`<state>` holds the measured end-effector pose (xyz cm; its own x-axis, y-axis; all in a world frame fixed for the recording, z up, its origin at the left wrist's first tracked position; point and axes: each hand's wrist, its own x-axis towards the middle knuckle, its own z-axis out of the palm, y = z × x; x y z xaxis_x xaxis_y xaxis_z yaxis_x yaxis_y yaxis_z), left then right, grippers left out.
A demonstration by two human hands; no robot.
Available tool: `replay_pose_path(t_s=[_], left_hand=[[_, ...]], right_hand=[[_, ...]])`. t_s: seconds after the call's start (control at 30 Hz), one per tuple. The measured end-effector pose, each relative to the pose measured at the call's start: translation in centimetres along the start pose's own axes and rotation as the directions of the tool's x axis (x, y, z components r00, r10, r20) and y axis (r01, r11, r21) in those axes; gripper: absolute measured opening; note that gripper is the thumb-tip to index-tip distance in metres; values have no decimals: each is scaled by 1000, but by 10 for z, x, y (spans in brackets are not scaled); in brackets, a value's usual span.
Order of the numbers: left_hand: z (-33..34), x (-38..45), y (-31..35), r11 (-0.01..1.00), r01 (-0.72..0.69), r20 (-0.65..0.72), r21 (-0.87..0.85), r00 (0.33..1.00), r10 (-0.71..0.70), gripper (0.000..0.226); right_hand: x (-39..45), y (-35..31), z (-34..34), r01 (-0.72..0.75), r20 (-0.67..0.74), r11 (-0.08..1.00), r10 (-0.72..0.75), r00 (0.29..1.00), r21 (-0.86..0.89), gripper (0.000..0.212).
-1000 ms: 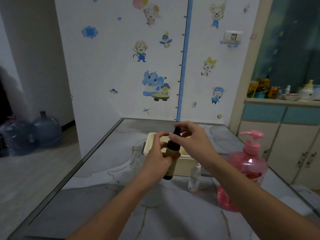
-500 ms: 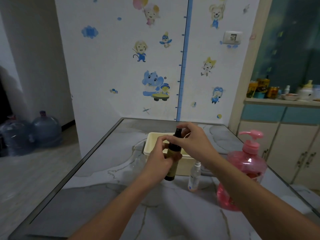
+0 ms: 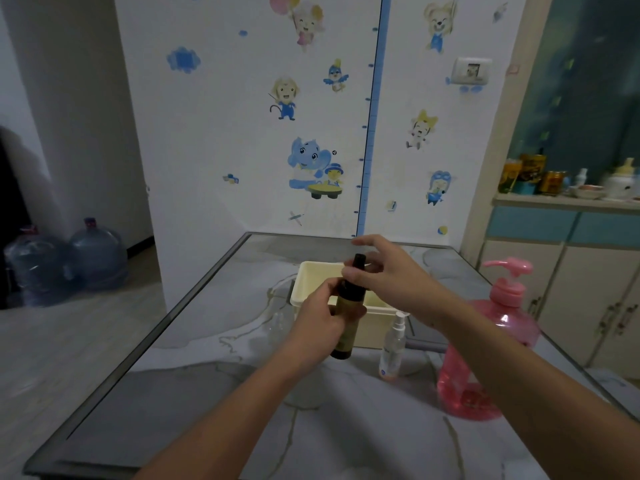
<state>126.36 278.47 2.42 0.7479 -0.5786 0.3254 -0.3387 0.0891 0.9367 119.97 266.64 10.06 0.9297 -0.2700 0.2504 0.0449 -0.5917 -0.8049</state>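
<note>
Bottle point(image 3: 346, 337) held near-upright over the table point(image 3: 207, 393), just in front of the cream box point(image 3: 313, 282): my left hand point(image 3: 318, 327) wraps its body, long axis running up to the cap point(image 3: 359, 260), where my right hand point(image 3: 388, 275) hovers, fingers spread, thumb beside the neck, gripping nothing

Home, prob. family living/dining rm: cartoon animal stickers point(image 3: 308, 164) & kids' height chart point(image 3: 372, 116) on wall upper centre, water jugs point(image 3: 97, 254) on floor left, cabinet point(image 3: 561, 271) w/ tins point(image 3: 552, 181) right.
</note>
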Motion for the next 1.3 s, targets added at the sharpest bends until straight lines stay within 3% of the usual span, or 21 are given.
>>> replay_pose_path(t_s=[0.07,0.17,0.23,0.33,0.43,0.6,0.73,0.8,0.9,0.97,1.1,1.17,1.3], left_hand=[[-2,0,-2,1000,-11,-5,13,1000,11,32],[0,0,-6,1000,-15,5,10,1000,15,33],[3,1,-8,1000,10,10,-20,1000,-10,34],[2,1,-11,1000,20,6,-11,1000,-20,34],[-2,0,-22,999,17,-3,33,1000,-17,31],[3,-5,-35,1000,25,-5,-17,1000,-25,27],[3,-9,-55,971,-31,-68,237,996,48,23],[7,-12,-62,953,-63,-110,296,989,99,11],[7,-14,-68,954,-33,-131,299,988,75,26],[2,-10,-69,944,-11,-151,329,987,64,21],[-1,-9,-75,990,28,-123,140,992,-11,21],[-2,-8,-75,994,63,-135,88,989,-51,34],[-8,-13,-66,995,92,-208,-27,973,-96,15]], right_hand=[[-2,-1,-2,24,40,999,-23,999,-31,49],[-2,1,6,53,-84,976,-72,994,-211,42],[-2,2,11,20,-131,976,-49,990,-216,41],[1,4,8,-9,-20,994,7,1000,-113,41],[0,6,8,4,51,982,6,999,-187,44],[-4,14,33,-9,-92,922,-29,995,-388,29],[-4,23,53,-89,-176,892,11,984,-443,22],[-5,31,64,-96,-202,894,6,979,-438,20],[-3,39,76,-76,-217,914,-13,976,-399,18],[0,40,78,-51,-204,918,-33,978,-393,17],[3,41,84,-12,-155,914,-56,986,-406,17],[4,43,86,13,-142,907,-80,987,-421,17],[3,48,86,36,-149,888,-117,982,-459,19]])
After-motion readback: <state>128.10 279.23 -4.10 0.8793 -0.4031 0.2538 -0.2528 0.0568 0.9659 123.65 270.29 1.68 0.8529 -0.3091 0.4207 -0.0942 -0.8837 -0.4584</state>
